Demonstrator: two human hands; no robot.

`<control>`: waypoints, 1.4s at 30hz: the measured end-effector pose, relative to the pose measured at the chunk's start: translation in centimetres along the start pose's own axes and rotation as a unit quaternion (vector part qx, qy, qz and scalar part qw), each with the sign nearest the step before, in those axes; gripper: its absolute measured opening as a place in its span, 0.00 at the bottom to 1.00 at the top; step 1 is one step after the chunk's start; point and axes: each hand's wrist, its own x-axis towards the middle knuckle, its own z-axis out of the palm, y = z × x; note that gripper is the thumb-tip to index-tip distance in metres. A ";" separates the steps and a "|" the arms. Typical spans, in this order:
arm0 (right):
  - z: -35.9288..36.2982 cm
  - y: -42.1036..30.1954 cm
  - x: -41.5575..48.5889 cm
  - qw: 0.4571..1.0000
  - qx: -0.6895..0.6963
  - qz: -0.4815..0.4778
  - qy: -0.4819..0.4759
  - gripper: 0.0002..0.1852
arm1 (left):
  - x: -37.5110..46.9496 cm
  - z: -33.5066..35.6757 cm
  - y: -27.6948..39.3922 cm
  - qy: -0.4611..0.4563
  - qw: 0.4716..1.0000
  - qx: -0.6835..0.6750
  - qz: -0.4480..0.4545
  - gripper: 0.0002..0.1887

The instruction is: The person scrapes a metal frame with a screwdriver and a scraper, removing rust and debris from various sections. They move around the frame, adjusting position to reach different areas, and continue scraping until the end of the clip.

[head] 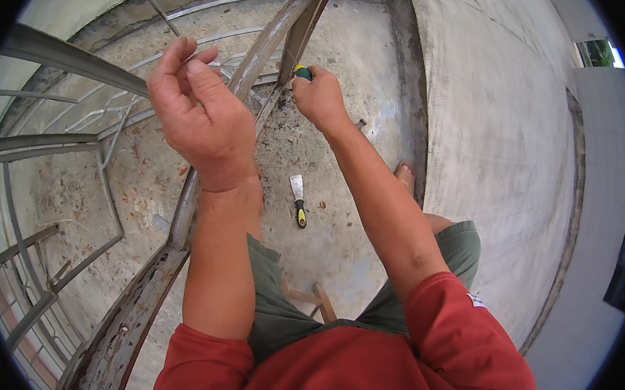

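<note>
My right hand (319,96) is closed around a green and yellow handle (303,73) of a hand tool. The tool's thin metal end points at a rusty steel upright (301,32), and I cannot tell whether it touches. My left hand (200,105) is raised in front of the metal frame's peeling bar (272,40), its fingers loosely curled and apart, nothing seen in them. On the concrete floor between my legs lies a putty knife (298,201) with a black and yellow handle, blade pointing away from me.
A long painted steel beam (120,328), flaking and rusty, runs along my left. Metal grilles (29,258) stand beyond it. Paint flakes and debris (285,110) litter the concrete floor. A small metal piece (361,123) lies near my right forearm. A concrete wall (483,145) rises at right.
</note>
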 end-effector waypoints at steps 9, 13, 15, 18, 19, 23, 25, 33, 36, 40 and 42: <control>0.9 2.1 1.3 1.000 -0.011 0.019 -0.013 0.16 | 1.5 -0.9 0.1 0.009 0.994 -0.012 -0.108 0.14; 2.2 4.1 2.4 0.993 0.002 0.108 -0.040 0.15 | 2.1 -1.4 0.6 -0.013 0.989 -0.024 -0.146 0.13; 2.8 4.9 2.5 0.997 0.018 0.070 -0.027 0.16 | 2.4 -1.5 0.5 -0.013 0.985 -0.039 -0.170 0.12; 3.3 4.8 1.9 0.997 0.050 0.049 -0.020 0.16 | 2.6 -1.6 0.4 -0.003 0.976 -0.052 -0.209 0.12; 2.9 4.5 1.7 0.997 0.062 0.048 -0.014 0.16 | 2.7 -1.6 0.4 -0.002 0.975 -0.049 -0.216 0.11; 0.4 2.4 1.2 0.984 0.112 0.128 -0.057 0.12 | 2.7 -1.6 0.7 -0.027 0.972 -0.024 -0.233 0.12; -1.1 1.6 1.6 0.947 0.236 0.199 -0.085 0.11 | 2.7 -1.5 0.8 -0.044 0.968 -0.015 -0.247 0.12; 2.3 1.9 2.5 0.976 0.082 0.193 -0.053 0.13 | 3.0 -1.6 0.5 -0.059 0.964 -0.007 -0.258 0.13; 1.7 3.3 1.6 0.982 0.155 0.108 -0.021 0.14 | 2.7 -1.5 0.4 -0.062 0.964 0.001 -0.259 0.13; 1.3 3.6 3.1 0.981 0.109 0.154 -0.049 0.16 | 2.6 -1.2 0.6 -0.072 0.967 0.021 -0.242 0.14; 2.1 3.8 4.0 0.985 0.084 0.138 -0.059 0.17 | 2.7 -1.3 0.8 -0.064 0.970 0.013 -0.235 0.14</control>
